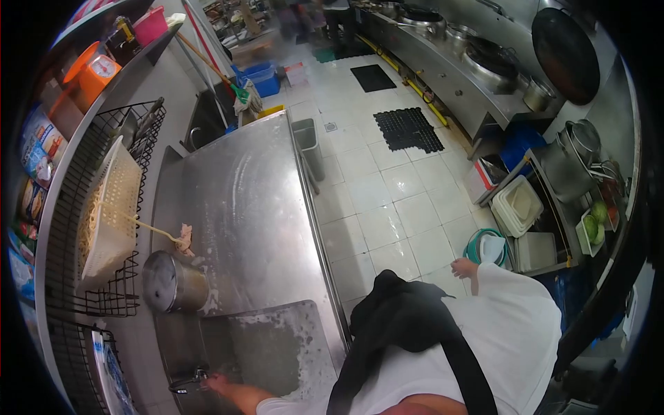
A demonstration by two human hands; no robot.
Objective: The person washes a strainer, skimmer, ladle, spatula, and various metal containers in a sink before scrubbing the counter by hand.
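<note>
My left hand (218,384) reaches to the tap (200,374) at the near left corner of the sink, its fingers closed at the tap's handle. The sink (259,346) is a steel basin with water and patches of foam in it. Beside it on the steel counter (242,187) stands a large metal pot (174,282) with cloudy contents. My right hand (465,268) hangs by my side over the floor with loosely curled fingers and nothing in it. Near that hand is a green round tub (473,247) with something white in it.
A wire rack (131,280) on the left wall holds a white plastic basket (111,214). A grey bin (308,142) stands past the counter. Black mats (408,130) lie on the tiled floor before the stove line. Stacked containers (517,205) fill a right-hand shelf.
</note>
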